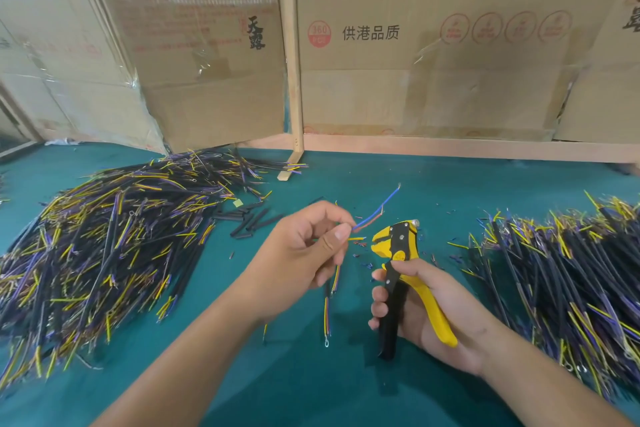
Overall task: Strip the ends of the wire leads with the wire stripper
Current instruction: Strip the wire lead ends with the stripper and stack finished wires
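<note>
My left hand [304,246] pinches a bundle of thin wire leads [375,213]. Blue and red leads stick up and right from my fingers, a short yellow lead points right, and the rest of the cable hangs below my palm. My right hand [422,308] grips the yellow and black wire stripper [398,246] by its handles, jaws pointing left. The jaws sit just right of the yellow lead's tip, not touching it.
A big heap of black cables with yellow and purple leads [104,246] covers the left of the green table [311,374]. Another heap [568,281] lies at the right. Short black sleeve pieces [249,218] and insulation scraps [360,244] lie between. Cardboard boxes [415,62] stand behind.
</note>
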